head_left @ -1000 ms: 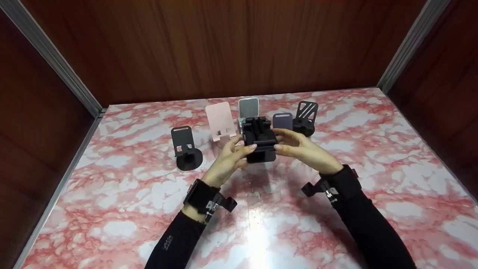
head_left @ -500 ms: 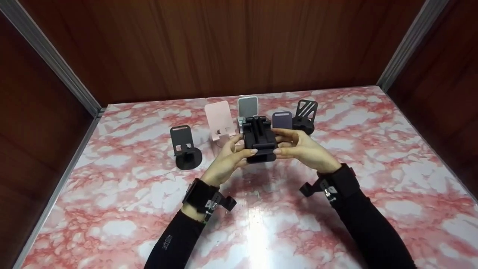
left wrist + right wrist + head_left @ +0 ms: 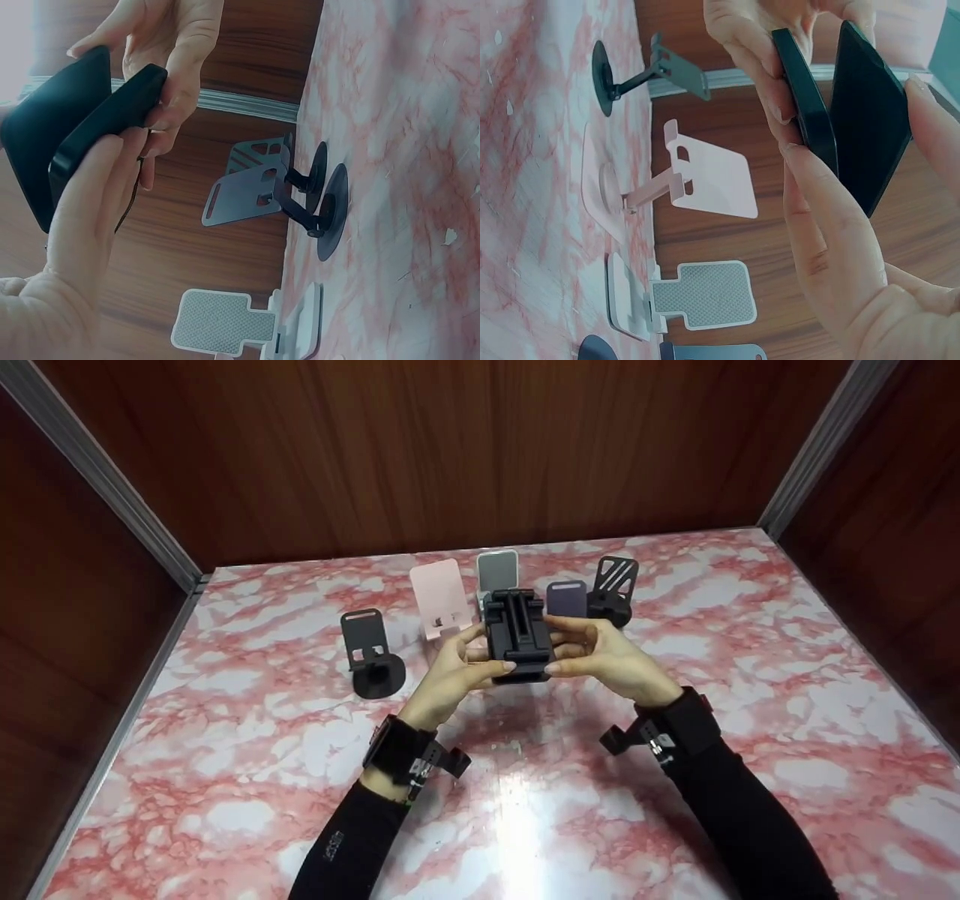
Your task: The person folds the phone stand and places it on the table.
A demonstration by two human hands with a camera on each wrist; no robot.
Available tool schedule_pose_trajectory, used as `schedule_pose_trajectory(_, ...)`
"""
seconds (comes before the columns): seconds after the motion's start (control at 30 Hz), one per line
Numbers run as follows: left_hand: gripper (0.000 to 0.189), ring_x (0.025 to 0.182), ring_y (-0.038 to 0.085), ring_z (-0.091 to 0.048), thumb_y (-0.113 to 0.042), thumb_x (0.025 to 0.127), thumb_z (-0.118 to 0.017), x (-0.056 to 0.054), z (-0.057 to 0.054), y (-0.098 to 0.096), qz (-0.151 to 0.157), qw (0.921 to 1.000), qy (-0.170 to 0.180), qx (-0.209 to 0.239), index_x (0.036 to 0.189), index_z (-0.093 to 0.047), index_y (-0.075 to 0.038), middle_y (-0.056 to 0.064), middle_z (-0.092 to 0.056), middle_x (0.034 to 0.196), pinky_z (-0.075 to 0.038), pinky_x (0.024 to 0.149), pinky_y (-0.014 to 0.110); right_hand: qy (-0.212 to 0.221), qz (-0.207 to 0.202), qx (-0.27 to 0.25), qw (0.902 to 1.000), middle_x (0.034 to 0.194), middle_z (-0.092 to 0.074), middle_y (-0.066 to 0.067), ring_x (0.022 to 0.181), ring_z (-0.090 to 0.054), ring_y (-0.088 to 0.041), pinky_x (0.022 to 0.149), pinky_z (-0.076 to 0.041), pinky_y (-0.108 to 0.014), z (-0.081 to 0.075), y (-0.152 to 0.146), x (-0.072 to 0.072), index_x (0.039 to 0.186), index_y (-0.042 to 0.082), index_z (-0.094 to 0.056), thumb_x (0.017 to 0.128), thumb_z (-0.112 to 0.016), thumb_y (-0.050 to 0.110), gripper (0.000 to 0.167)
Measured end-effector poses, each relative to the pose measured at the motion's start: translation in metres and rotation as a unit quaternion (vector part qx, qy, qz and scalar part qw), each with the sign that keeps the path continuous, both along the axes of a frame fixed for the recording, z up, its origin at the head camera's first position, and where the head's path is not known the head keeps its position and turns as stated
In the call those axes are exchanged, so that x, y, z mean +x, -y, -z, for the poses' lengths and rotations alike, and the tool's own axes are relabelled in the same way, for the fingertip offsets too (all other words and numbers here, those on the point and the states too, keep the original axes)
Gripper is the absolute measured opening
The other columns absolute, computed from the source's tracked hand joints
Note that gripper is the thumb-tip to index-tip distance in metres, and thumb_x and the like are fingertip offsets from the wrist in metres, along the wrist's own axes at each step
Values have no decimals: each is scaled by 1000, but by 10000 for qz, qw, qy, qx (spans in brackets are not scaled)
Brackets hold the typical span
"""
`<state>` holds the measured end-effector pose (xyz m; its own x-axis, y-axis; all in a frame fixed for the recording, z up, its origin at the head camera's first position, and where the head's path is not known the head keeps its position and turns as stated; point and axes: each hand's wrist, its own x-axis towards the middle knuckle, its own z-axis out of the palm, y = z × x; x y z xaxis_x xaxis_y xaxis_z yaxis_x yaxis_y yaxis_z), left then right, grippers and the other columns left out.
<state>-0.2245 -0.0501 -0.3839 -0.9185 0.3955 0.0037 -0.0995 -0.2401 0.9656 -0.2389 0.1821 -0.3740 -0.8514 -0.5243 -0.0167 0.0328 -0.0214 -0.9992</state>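
In the head view, a black folding phone stand [image 3: 519, 634] is held up above the table between both hands. My left hand [image 3: 450, 671] grips its left side, thumb on the near edge and fingers beneath. On the opposite side, my right hand [image 3: 615, 660] grips it the same way. Seen from the left wrist, the stand [image 3: 105, 127] shows two dark plates lying close together at an angle. From the right wrist, a narrow gap parts the same plates of the stand [image 3: 840, 112], with fingers around both.
Behind the hands stand a pink phone stand [image 3: 441, 592], a grey-and-white one [image 3: 498, 570], a purple one [image 3: 567, 598] and a black slotted one [image 3: 616, 585]. Another dark stand [image 3: 367, 652] is to the left. Wooden panels border the marbled table [image 3: 262, 780].
The black phone stand has tilted in both hands, so more of its grooved face shows now. Both hands keep their grip. The head view has shifted slightly.
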Motion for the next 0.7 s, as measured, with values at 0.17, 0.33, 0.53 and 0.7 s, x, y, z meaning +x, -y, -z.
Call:
schedule_pose_trajectory(0.17, 78, 92, 23, -67, 1, 78, -66, -1, 0, 1, -21, 9999, 16, -133, 144, -23, -2, 28, -59, 114, -56, 80, 34, -127, 45, 66, 9999, 113, -62, -7, 97, -64, -13, 79, -55, -23, 0, 1, 0, 144, -2, -26, 77, -68, -6, 79)
schedule_pose_trajectory(0.33, 80, 92, 22, -67, 2, 78, -65, -1, 2, 1, -37, 9999, 26, -166, 145, -20, -1, 29, -59, 115, -56, 83, 35, -168, 76, 98, 9998, 113, -63, -7, 98, -64, -14, 80, -55, -23, -1, 2, 0, 144, 0, -27, 77, -69, -6, 79)
schedule_pose_trajectory(0.53, 82, 96, 23, -66, 3, 79, -65, -1, 1, 2, -32, 9994, -17, -339, 146, -18, -2, 29, -58, 118, -56, 83, 35, -358, 88, 155, 9992, 111, -65, -9, 97, -65, -14, 79, -55, -23, 1, 3, 0, 143, 0, -28, 76, -71, -4, 80)
schedule_pose_trajectory(0.7, 80, 97, 25, -66, 5, 77, -65, -2, 1, 2, -96, 9981, -182, -577, 145, -23, -4, 28, -60, 116, -56, 81, 34, -560, 133, 231, 9981, 110, -65, -11, 96, -65, -16, 79, -55, -24, 4, 5, 0, 142, 0, -31, 75, -72, -3, 79)
